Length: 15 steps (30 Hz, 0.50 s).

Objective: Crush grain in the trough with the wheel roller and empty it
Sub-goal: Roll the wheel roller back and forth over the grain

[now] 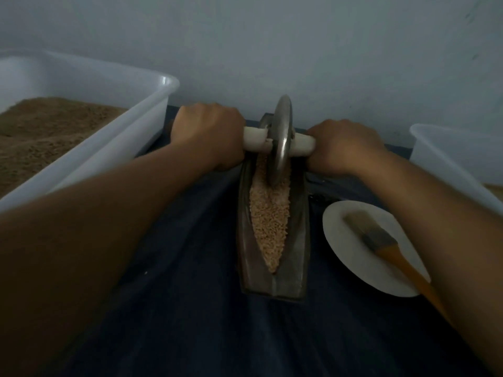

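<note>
On the dark blue cloth (190,308), my left hand (208,134) and right hand (344,145) clamp the white-handled steel wheel roller (283,142) at the far end of the boat-shaped metal trough (298,240). The pale coarse grain (268,221) looks barely crushed; next, I'd roll it toward me, pressing evenly.

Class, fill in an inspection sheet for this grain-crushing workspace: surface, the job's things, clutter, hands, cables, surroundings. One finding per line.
Surface: dark blue cloth, wrinkled, covers the work area.
Job's things: metal trough lies lengthwise, holding pale grain; wheel roller stands on edge in the far end of the trough.
Clutter: paintbrush with orange handle lies on a white plate right of the trough.
Hands: left hand and right hand each grip one end of the roller's white handle.
Cables: nothing seen.
Surroundings: white tub of brown meal on the left; another white tub on the right; plain wall behind.
</note>
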{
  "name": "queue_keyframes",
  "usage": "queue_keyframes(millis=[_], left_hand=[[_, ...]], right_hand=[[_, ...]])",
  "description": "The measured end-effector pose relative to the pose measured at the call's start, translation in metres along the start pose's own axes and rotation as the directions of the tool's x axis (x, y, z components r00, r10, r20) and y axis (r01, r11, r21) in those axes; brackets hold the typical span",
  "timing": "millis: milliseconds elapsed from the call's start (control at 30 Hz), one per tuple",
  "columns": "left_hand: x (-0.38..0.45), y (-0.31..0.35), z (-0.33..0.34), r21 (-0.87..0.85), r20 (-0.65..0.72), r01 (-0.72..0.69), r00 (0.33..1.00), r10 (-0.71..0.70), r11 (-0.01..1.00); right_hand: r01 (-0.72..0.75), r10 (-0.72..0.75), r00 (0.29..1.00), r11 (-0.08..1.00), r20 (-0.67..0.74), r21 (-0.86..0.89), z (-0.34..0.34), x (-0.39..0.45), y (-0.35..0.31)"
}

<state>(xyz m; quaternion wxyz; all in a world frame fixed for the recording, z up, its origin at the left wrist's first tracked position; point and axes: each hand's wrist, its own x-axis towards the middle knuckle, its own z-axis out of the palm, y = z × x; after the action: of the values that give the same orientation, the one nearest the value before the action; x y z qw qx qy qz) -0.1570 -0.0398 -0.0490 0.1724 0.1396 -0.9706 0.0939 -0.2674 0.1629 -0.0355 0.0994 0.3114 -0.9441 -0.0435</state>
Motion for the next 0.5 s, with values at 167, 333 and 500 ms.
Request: queue_keyframes(millis=[167,333,500], left_hand=[[-0.004,0.002,-0.003,0.014,-0.045,-0.007,0.999,0.008,1.0],[-0.034,0.003,0.006,-0.04,-0.26,-0.047,0.965,0.035,0.998],[-0.056,0.009,0.0,0.023,-0.359,-0.09,0.929,0.093,0.996]], right_hand=[[-0.012,0.012,0.998,1.0,-0.053,0.011,0.004,-0.009,-0.003],[-0.015,0.018,0.962,1.0,-0.271,0.013,0.009,-0.036,-0.012],[-0.079,0.087,0.911,0.996,-0.404,0.035,0.019,-0.069,-0.022]])
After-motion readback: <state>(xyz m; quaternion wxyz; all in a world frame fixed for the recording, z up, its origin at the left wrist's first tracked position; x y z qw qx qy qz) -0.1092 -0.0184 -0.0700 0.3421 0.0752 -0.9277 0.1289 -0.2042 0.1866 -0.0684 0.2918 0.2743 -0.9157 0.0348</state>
